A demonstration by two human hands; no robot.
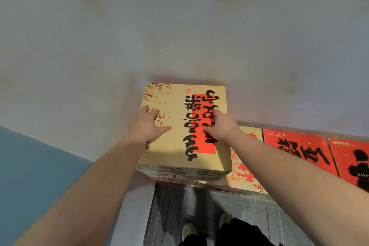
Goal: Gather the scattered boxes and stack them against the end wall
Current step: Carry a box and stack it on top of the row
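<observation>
Your left hand (148, 124) and right hand (221, 126) lie flat, fingers spread, on the top box (179, 138), long axis pointing away from you to the end wall (179, 36), its far edge apparently touching; both hands equally near.

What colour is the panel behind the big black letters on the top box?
Red, on the tan top box that both hands press; the head view shows it.
</observation>
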